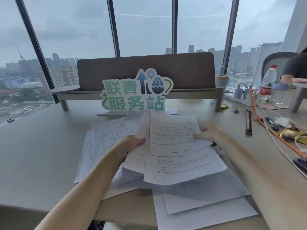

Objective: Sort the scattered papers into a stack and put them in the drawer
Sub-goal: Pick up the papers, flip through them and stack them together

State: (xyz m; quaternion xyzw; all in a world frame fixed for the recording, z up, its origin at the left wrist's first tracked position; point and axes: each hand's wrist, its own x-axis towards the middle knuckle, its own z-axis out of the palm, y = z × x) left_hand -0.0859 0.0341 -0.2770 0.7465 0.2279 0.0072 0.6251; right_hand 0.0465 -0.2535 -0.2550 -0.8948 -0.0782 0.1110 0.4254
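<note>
White printed papers lie scattered over the middle of the desk, some overlapping and hanging past the near edge. My left hand grips a small bundle of sheets by its left edge, lifted off the desk. My right hand pinches the right edge of the top sheet, which is raised and tilted over the bundle. More loose sheets lie underneath at the lower right. No drawer is in view.
A green and white cut-out sign stands behind the papers, in front of a brown desk divider. At the right are a water bottle, a power strip with cables, pens, wrappers and an orange cord. A seated person's arm shows far right.
</note>
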